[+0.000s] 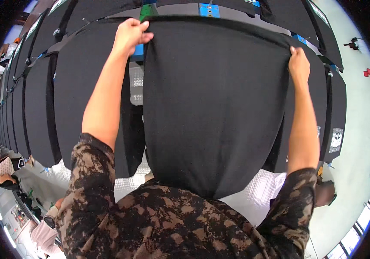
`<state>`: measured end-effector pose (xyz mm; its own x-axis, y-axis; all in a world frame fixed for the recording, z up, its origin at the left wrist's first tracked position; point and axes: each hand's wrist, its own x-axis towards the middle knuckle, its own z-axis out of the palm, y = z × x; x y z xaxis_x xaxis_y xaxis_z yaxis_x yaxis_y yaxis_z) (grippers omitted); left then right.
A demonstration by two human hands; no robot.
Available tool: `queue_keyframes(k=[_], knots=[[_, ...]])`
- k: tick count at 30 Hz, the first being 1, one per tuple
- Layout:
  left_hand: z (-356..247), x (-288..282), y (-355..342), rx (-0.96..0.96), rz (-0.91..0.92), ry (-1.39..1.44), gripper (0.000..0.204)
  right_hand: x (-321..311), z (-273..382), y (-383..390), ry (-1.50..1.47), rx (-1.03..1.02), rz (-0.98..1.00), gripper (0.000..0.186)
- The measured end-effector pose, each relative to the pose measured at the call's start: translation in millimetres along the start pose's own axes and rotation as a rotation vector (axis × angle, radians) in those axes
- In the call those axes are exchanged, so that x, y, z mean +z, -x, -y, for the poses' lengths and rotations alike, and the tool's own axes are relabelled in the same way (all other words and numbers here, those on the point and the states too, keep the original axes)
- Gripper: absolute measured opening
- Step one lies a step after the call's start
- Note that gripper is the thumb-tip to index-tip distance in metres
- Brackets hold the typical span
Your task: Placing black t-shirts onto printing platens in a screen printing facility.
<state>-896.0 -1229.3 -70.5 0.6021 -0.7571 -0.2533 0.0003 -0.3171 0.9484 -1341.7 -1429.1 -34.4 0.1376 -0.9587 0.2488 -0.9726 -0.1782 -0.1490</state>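
Note:
A wide piece of black cloth [215, 103] hangs spread between my two raised hands, its lower end draping down toward my front. My left hand [131, 36] pinches its far left corner, with thumb and fingers closed on the edge. At the far right corner, my right hand [299, 67] grips the same cloth, the thumb on top. The far edge is drawn fairly taut and slightly folded over. What lies beneath the cloth is mostly hidden.
Black cloth-covered boards [92, 86] stand in rows on both sides and beyond. Blue metal brackets [209, 10] and a green one [148, 11] show at the far edge. Silvery quilted sheeting [262, 187] lies below. People [44, 233] are at the lower left. Pale floor [359, 108] runs along the right.

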Motion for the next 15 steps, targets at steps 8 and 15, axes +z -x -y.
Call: queue_keyframes(k=[8, 15], knots=[[25, 31, -125, 0.046, -0.028, 0.361, 0.017, 96, 63, -100, -1.310, 0.633, 0.057, 0.034], [44, 44, -165, -0.086, -0.120, 0.336, 0.010, 160, 56, -133, -1.288, 0.586, 0.010, 0.034]])
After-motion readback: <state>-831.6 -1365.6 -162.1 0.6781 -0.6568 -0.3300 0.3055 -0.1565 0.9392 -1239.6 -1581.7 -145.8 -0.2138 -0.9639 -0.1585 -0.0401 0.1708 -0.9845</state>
